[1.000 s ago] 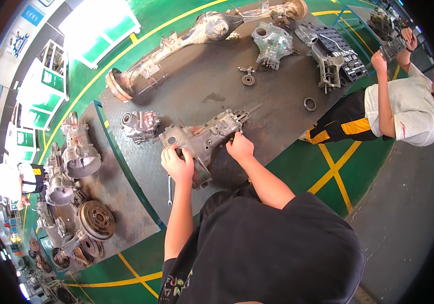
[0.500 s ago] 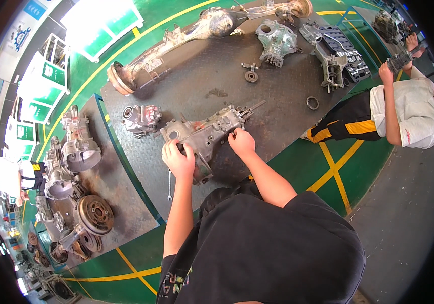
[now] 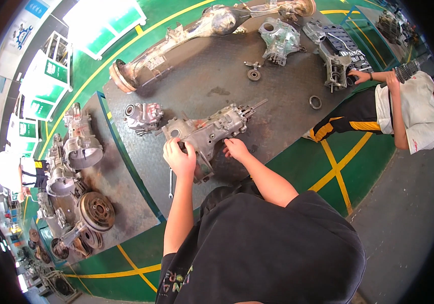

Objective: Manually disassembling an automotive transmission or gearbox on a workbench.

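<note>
A grey metal gearbox housing [image 3: 208,133] lies in front of me on the steel-topped bench, its thin shaft pointing to the far right. My left hand [image 3: 180,158] grips the near left end of the housing, the thumb and fingers bent over its edge. Beside the near side of the casing is my right hand [image 3: 236,149], its fingers slightly apart with nothing visible in them. A wrench [image 3: 171,183] lies by my left wrist. To the left of the housing sits a smaller gear casing [image 3: 144,117] with a round opening.
Across the back lies a long rusty axle [image 3: 196,33]. Another casing [image 3: 279,41], a bearing [image 3: 254,75], a ring [image 3: 315,102] and an open tool case [image 3: 351,50] are farther right. A co-worker [image 3: 404,106] stands at the right. Several gearboxes and a drum [image 3: 96,211] crowd the left bench.
My right hand has drawn back slightly toward me from the housing's side. My left hand stays on it. The co-worker's one hand has come down to the parts near the tool case.
</note>
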Demonstrator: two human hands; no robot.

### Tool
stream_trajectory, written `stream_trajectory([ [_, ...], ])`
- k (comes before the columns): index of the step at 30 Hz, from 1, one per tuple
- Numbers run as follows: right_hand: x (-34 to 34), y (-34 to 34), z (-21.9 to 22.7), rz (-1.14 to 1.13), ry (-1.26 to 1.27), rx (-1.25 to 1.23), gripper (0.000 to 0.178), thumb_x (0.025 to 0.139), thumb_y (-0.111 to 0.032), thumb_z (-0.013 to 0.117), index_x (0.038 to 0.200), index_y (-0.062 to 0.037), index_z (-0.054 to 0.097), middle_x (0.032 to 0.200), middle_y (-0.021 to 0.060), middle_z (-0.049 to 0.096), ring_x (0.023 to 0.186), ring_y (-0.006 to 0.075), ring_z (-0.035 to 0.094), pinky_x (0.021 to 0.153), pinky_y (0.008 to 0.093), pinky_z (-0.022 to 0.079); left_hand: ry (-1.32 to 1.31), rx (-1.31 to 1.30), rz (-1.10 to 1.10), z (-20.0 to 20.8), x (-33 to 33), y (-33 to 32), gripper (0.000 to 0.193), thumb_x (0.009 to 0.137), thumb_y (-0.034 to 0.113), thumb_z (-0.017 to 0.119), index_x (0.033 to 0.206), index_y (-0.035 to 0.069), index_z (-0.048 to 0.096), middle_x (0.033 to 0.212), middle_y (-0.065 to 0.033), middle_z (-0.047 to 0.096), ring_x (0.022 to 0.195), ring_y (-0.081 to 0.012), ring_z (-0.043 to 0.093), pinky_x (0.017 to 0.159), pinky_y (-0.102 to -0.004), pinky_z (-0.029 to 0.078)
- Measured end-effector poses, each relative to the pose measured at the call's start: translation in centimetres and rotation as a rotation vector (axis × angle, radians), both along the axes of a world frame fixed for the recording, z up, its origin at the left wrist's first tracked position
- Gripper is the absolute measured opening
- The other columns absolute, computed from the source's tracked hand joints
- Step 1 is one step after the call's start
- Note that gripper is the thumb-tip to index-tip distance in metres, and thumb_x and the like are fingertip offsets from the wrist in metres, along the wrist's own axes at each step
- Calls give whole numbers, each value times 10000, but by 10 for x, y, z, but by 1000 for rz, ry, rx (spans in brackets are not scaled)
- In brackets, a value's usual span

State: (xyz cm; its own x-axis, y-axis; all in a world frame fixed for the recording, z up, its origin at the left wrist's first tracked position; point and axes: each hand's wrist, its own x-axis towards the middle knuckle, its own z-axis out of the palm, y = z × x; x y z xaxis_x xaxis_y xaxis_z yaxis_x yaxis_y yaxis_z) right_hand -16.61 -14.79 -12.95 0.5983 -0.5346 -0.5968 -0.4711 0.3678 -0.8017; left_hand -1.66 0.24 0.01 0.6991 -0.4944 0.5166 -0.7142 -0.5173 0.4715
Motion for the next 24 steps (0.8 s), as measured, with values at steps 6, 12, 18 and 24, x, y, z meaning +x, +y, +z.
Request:
stream_trajectory([
  [6,6,5,-2,0,-89,-207,351,987,-313,570,849,5,627,693,79,649,561,160,630,537,324,501,2,5,-8,0,1,1,290,802,175,650,1028,4,589,1081,-162,627,1090,-368,556,932,-475,421],
  [12,2,7,8,25,-102,-268,375,992,-310,550,805,6,628,644,72,632,554,159,625,564,321,505,-32,-17,-4,3,3,-4,252,787,149,657,982,1,597,1046,-173,627,1067,-376,560,928,-477,430],
  [18,-2,10,11,106,89,-154,463,1010,-404,506,806,2,595,658,60,611,558,157,599,556,311,499,-2,-41,-14,5,3,0,236,772,114,657,968,-3,599,1012,-187,627,998,-387,570,903,-473,448],
  [24,-33,46,6,332,104,-245,355,912,-334,580,842,6,653,706,150,670,634,262,677,626,401,523,9,-91,-23,5,3,0,214,778,79,659,972,15,595,968,-171,619,958,-369,571,880,-451,452],
])
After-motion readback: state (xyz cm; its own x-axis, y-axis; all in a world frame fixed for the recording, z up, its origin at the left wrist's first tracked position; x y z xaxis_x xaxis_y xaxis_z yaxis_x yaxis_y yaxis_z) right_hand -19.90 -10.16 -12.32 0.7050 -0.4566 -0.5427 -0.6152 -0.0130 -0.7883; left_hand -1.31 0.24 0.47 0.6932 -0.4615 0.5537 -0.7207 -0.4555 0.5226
